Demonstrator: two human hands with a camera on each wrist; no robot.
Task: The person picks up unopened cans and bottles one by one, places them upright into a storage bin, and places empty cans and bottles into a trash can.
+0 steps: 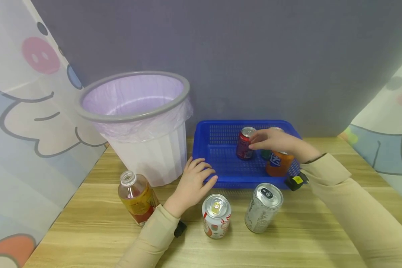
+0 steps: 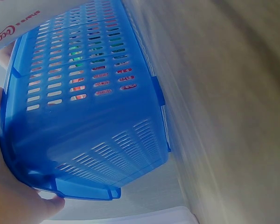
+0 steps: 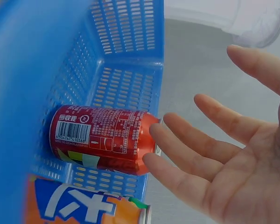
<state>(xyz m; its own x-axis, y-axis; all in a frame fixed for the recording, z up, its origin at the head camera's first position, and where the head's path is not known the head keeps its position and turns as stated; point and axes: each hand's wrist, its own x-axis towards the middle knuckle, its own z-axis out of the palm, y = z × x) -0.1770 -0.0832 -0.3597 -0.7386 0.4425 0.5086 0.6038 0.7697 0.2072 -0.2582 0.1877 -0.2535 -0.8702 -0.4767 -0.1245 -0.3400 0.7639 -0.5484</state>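
My left hand (image 1: 195,181) rests at the left front corner of the blue plastic basket (image 1: 217,178), its fingers loosely extended; the left wrist view shows fingers (image 2: 14,186) along the rim. My right hand (image 1: 271,140) is over the basket, fingers spread with nothing between them. Its fingertips are right at the top of an upright red soda can (image 3: 102,137). Beside that can stands an orange soda can (image 1: 278,163), with another can (image 1: 265,153) behind it, partly hidden by my hand.
A white-and-red cola can (image 1: 216,219) and a silvery-white can (image 1: 262,212) stand in front of the basket. Left of them is an uncapped bottle (image 1: 139,199) with a yellow label. A lined white trash bin (image 1: 150,156) stands behind it, against a grey wall (image 1: 254,56).
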